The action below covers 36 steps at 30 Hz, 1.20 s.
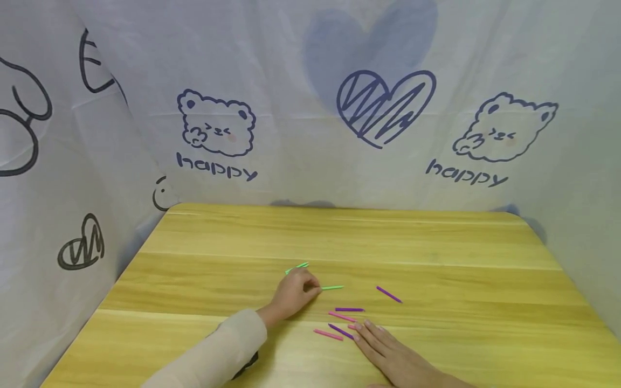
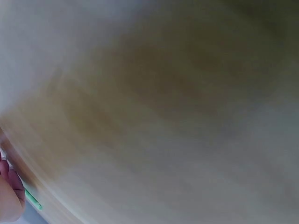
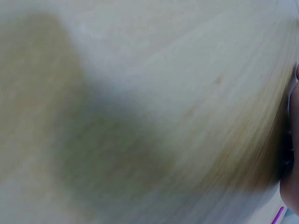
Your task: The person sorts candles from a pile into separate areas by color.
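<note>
My left hand (image 1: 291, 293) pinches one end of a short, thin green stick (image 1: 333, 288) between thumb and fingertips, low over the table. Just beyond that hand, another bit of green (image 1: 298, 267) shows, partly covered by the knuckles. With fingers extended, my right hand (image 1: 395, 353) rests on the table, its fingertips touching or covering the end of a pink stick (image 1: 351, 326). By those fingertips lie a purple stick (image 1: 341, 331) and two more pink sticks (image 1: 328, 334). In the left wrist view, the green stick (image 2: 32, 199) pokes out past the fingers.
Farther off on the wooden table (image 1: 436, 242) lie a purple stick (image 1: 350, 309) and, to the right, a slanted purple stick (image 1: 389, 294). A white cloth (image 1: 291, 64) with drawn bears and hearts hangs behind the table and along its sides.
</note>
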Motion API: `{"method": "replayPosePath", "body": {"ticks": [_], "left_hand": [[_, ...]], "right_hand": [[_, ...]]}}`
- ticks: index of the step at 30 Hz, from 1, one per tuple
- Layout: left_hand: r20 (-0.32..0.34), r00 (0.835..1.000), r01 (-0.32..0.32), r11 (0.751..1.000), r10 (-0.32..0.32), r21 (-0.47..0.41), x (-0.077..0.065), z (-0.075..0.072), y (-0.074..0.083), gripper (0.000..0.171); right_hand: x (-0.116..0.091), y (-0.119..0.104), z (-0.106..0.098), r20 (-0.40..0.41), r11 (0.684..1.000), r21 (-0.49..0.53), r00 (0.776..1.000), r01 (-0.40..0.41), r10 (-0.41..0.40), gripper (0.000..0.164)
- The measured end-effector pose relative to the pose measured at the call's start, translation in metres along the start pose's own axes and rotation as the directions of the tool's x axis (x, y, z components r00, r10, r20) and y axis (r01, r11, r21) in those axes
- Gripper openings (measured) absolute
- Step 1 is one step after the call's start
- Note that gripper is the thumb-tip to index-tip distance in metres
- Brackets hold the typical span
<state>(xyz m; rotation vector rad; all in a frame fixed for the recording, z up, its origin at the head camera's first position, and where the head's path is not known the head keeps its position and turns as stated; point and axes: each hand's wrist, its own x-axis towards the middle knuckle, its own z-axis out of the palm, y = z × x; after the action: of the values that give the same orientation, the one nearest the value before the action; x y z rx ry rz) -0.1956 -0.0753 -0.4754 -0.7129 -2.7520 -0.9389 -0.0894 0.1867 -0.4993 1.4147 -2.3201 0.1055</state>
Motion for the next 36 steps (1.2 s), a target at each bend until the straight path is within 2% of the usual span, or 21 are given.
{"method": "replayPosePath", "body": {"ticks": [16, 30, 36], "left_hand": [[-0.054, 0.998, 0.044, 0.999, -0.043, 0.013, -0.008, -0.008, -0.011, 0.005], [-0.072, 0.995, 0.073, 0.997, -0.071, 0.019, -0.016, -0.015, -0.017, 0.006], [-0.095, 0.992, 0.083, 0.996, -0.080, 0.024, -0.017, -0.018, -0.021, 0.005]], "right_hand": [[0.000, 0.001, -0.002, 0.010, 0.999, 0.033, 1.000, -0.008, 0.008, 0.073], [-0.002, 0.001, 0.000, 0.021, 0.998, 0.061, 1.000, -0.005, 0.004, 0.085], [-0.002, 0.000, -0.001, 0.027, 0.999, 0.038, 1.000, -0.015, 0.014, 0.076]]}}
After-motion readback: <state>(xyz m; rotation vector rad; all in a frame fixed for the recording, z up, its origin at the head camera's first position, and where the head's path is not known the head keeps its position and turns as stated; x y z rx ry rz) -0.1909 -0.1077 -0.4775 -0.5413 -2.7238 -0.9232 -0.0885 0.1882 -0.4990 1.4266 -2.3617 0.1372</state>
